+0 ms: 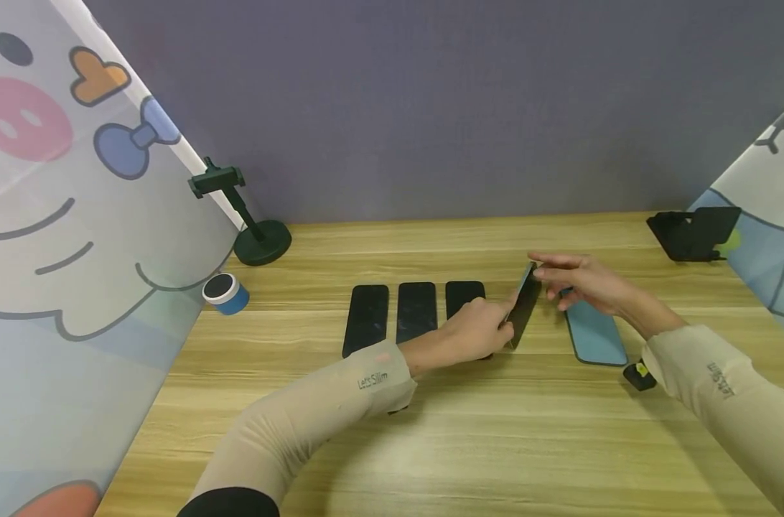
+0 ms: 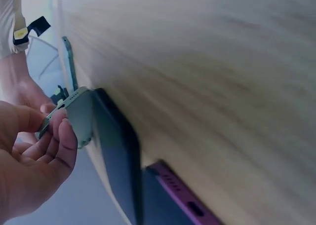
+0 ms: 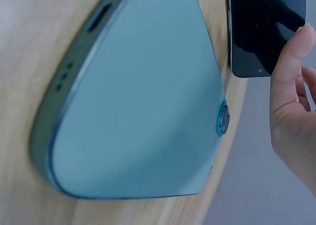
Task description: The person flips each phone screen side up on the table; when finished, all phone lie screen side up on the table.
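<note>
A smartphone (image 1: 526,305) stands tilted on its long side, its dark screen turned to the right. At its near end my left hand (image 1: 479,327) grips it between thumb and fingers; the left wrist view shows its pale green back (image 2: 81,114). My right hand (image 1: 582,280) pinches the far end, the thumb lying on the dark screen (image 3: 261,32). Below the right hand lies a light blue phone (image 1: 595,334), back up, its camera bump (image 3: 223,119) visible. Left of the held phone, three dark phones lie in a row: one (image 1: 366,319), another (image 1: 416,309), and a third (image 1: 463,293) partly behind my left hand.
A dark green phone stand (image 1: 263,244) is at the back left of the wooden table (image 1: 495,445), with a blue, white-rimmed jar (image 1: 227,293) in front of it. A black folding stand (image 1: 696,233) is at the back right. A grey panel (image 1: 431,108) rises behind.
</note>
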The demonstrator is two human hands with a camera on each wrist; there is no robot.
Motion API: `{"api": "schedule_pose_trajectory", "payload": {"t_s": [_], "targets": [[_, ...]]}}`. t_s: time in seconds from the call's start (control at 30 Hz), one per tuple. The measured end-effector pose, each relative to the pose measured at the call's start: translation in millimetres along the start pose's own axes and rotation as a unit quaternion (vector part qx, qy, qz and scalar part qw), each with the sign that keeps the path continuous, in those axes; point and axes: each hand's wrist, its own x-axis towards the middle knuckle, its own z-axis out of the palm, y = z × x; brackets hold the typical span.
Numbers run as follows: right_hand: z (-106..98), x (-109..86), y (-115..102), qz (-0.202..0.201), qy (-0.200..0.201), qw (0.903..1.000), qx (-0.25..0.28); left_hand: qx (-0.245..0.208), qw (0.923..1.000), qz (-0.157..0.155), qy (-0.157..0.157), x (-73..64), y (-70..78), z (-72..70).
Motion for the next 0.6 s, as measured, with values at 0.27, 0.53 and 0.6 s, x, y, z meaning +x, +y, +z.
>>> {"api": "schedule_pose_trajectory", "payload": {"t_s": [0.27, 0.53, 0.6], "targets": [[1.3, -1.4, 0.7, 0.01, 0.012, 0.9997, -0.018, -0.083, 0.9952, -0.025, 0.045, 0.0, -10.2, 6.3], [0.9, -4.6, 3.4, 0.055, 0.042, 0.9954, -0.065, -0.293, 0.9452, -0.092, 0.111, 1.7, -10.1, 8.7], [1.0, -3.7, 4.2, 0.061, 0.044, 0.9945, -0.073, -0.336, 0.9294, -0.097, 0.118, 1.2, -8.8, 9.4]]}}
